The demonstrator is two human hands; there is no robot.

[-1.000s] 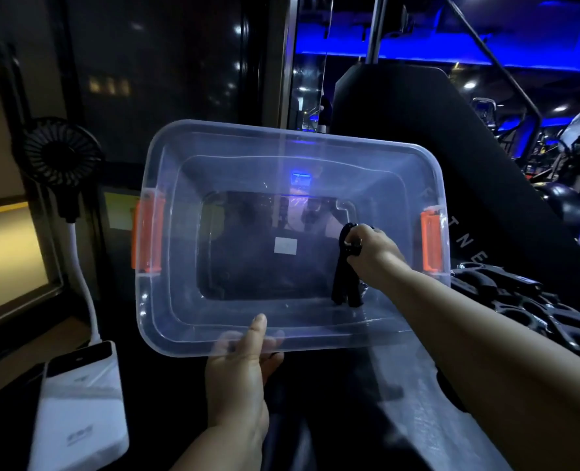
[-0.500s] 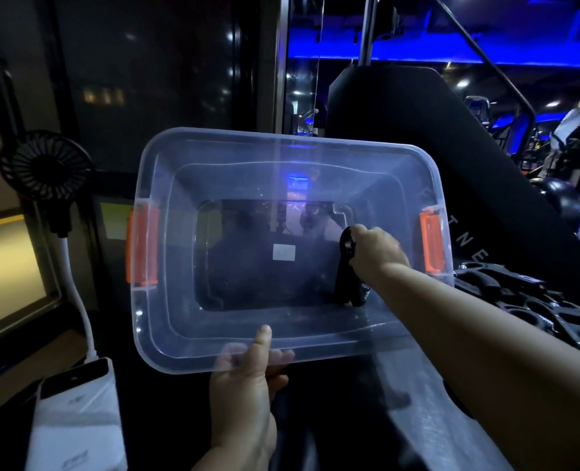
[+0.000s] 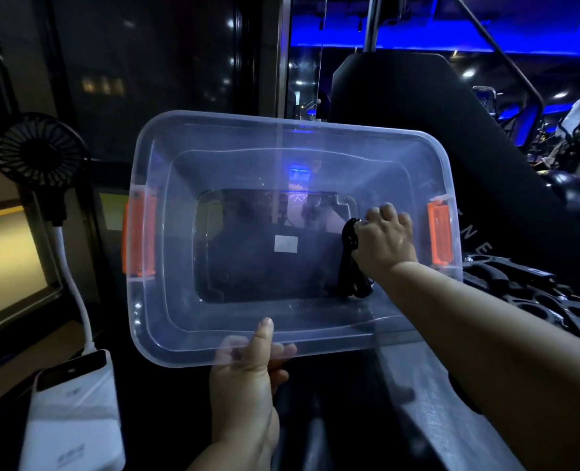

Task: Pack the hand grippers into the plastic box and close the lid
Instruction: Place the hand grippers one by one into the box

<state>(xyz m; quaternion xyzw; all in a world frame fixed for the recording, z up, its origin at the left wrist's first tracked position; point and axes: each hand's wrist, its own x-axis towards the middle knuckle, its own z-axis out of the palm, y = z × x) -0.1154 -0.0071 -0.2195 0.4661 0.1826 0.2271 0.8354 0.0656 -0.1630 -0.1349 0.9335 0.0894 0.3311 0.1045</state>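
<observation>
Two hands share one clear box (image 3: 282,119), tilted toward the camera mid-frame. The left hand (image 3: 244,379) pinches its near rim, thumb inside. The right hand (image 3: 382,239), fingers curled, grips one black gripper (image 3: 349,266) inside at centre right. Two orange latches (image 3: 139,232) flank the box. More grippers (image 3: 533,294) lie piled at right, too dark to count.

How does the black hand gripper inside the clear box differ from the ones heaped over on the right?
The hand gripper in the plastic box is a single one, gripped at its top by the right hand. The heaped hand grippers are many, and no hand touches them. The held one sits inside the box near its right end, while the heap lies outside, past the box's right side. Both look black.
</observation>
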